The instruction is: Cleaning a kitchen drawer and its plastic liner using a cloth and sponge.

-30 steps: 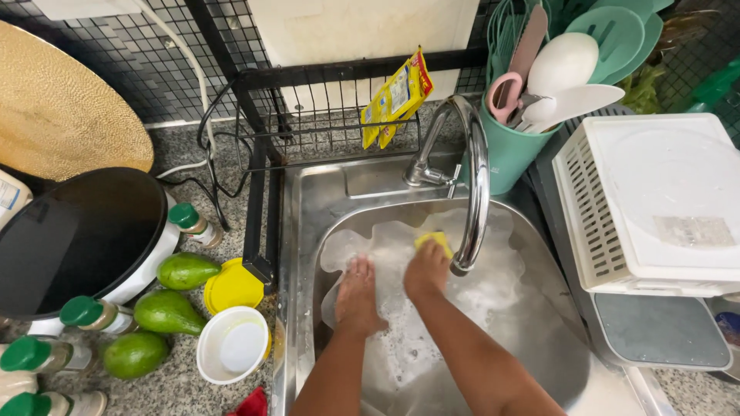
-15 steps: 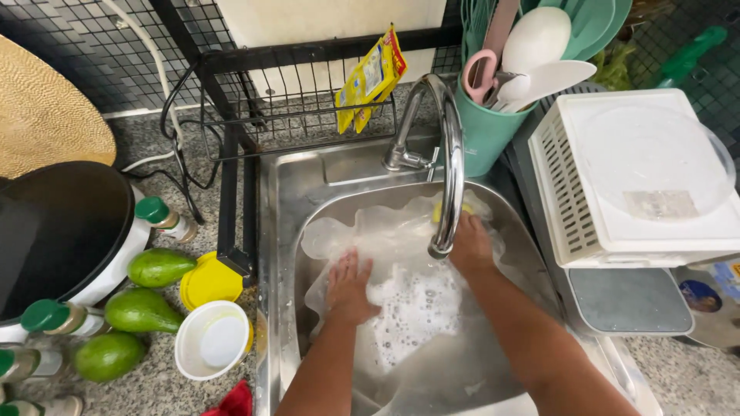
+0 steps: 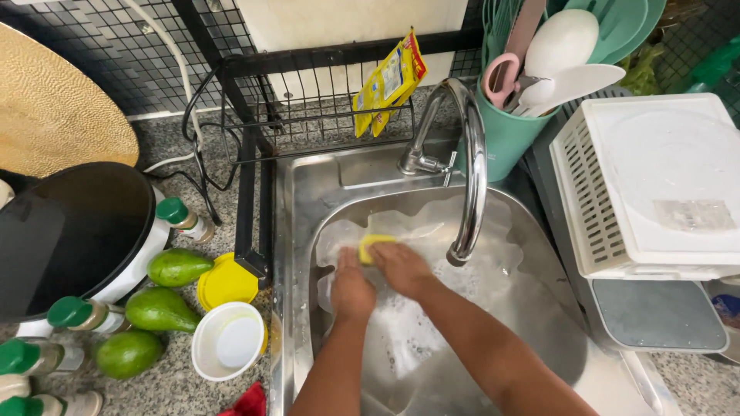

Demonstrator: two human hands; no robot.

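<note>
Sponge [image 3: 375, 245], yellow, sits in the back left part of the steel sink [image 3: 308, 192], on a clear soapy plastic sheet [image 3: 420, 231] that lies spread over the sink's bottom under white foam. Right hand [image 3: 402, 268] lies over the sponge with its fingers curled down onto it, pressing it against the sheet. Left hand [image 3: 352, 291] rests just beside it, to the left, fingers bent and close together, pushing down on the same sheet; whether it pinches the plastic I cannot tell. Both forearms reach in from the lower edge of the view. A curved metal tap [image 3: 472, 166] arches over the basin, its spout just right of the right hand. On the counter left of the sink lie three green avocados [image 3: 158, 308], a yellow lid [image 3: 223, 283], a small white cup [image 3: 229, 341], green-capped bottles [image 3: 77, 316] and a black round pot [image 3: 69, 231]. A black wire rack [image 3: 308, 115] stands behind the sink with a yellow packet [image 3: 389, 81] hanging on it. A teal holder [image 3: 505, 131] with utensils stands at the back right, and a white slotted basket [image 3: 647, 192] sits to the right of the sink
</note>
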